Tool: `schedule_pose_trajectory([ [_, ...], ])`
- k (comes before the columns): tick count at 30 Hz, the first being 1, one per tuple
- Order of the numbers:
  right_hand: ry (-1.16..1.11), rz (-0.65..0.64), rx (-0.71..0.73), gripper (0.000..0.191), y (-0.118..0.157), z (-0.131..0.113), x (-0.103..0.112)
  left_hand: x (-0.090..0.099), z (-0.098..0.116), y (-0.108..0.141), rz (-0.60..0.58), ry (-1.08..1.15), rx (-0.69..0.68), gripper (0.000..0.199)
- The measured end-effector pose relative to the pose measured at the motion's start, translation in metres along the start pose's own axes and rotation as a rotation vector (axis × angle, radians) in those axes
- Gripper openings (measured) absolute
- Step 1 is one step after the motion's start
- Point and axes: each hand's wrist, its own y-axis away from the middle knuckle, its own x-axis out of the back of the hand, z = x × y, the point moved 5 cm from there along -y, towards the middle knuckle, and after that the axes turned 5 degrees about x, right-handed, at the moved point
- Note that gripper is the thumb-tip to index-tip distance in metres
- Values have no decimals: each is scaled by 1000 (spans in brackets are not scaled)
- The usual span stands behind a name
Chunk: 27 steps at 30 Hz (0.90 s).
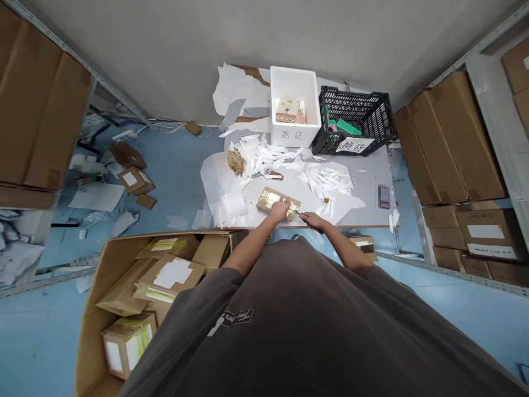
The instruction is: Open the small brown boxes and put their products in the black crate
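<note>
A small taped cardboard box (268, 197) lies on the table near its front edge, yellowish tape shining across its top. My left hand (280, 210) grips it from above at the near side, fingers bent over the box. In my right hand (314, 220) is a utility knife (303, 215) with a dark and red handle, my fingers wrapped round it. The knife's tip points left and meets the box's right end; the blade itself is too small to make out. Torn white paper strips (326, 179) lie just beyond the box.
At the back of the table (372, 182) stand a white bin (291, 137) with small packages and a black crate (351, 118) with green items. A plastic bag (223, 184) lies left. A large carton (93, 309) of boxes stands front-left. Shelves with cartons (457, 143) flank the table.
</note>
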Motion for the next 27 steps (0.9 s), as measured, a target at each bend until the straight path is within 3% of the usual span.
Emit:
schedule_pose_trajectory([
  [4,-46,57,9,49,3,-2,-2,-1,-2,-1,-16,0,-2,97],
  [8,-32,16,16,50,10,-3,-7,0,-1,-2,-21,-11,-28,90],
  [16,-112,28,12,51,14,-4,-18,0,-3,-6,-28,-18,0,97],
  [22,-130,20,11,52,21,3,-42,-5,-5,-2,-14,-14,16,109],
  [24,-117,24,23,52,24,10,-45,-4,-6,3,3,12,-1,101],
  [27,-101,101,25,49,31,23,-37,4,-16,9,70,54,-17,60],
])
